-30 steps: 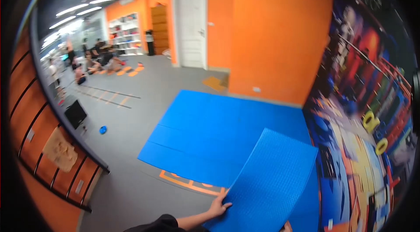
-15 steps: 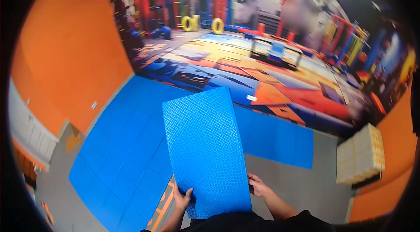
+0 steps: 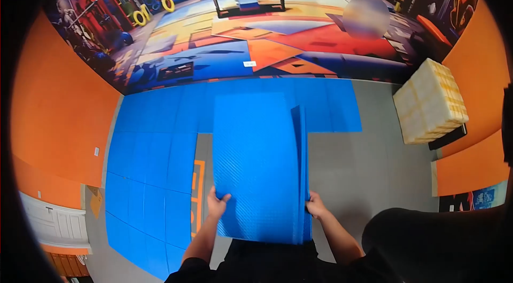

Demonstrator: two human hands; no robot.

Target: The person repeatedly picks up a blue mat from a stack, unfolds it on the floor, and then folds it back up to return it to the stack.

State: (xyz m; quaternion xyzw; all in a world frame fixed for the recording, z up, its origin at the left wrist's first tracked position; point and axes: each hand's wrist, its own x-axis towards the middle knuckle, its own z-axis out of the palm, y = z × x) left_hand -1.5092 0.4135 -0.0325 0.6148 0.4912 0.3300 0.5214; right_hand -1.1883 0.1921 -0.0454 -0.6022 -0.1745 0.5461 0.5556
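A folded or stacked blue textured mat (image 3: 256, 171) stands tilted in front of my body, its layers parted along the right edge. On its left edge, low down, my left hand (image 3: 218, 202) is closed, with the thumb across the near face. My right hand (image 3: 316, 204) grips the right edge at about the same height, its fingers partly hidden behind the layers. Beyond and to the left, joined blue mats (image 3: 149, 160) lie flat on the grey floor (image 3: 342, 176).
A mural wall (image 3: 299, 42) rises behind the floor mats. Orange walls (image 3: 59, 107) flank the room. A wrapped cream block (image 3: 427, 104) stands at the right. An orange floor marking (image 3: 199, 192) shows left of the held mat. A white door (image 3: 59, 224) is at the lower left.
My view has turned right and down. The held mat now stands straighter, and a gap between its layers shows on the right. Both hands still hold its sides.
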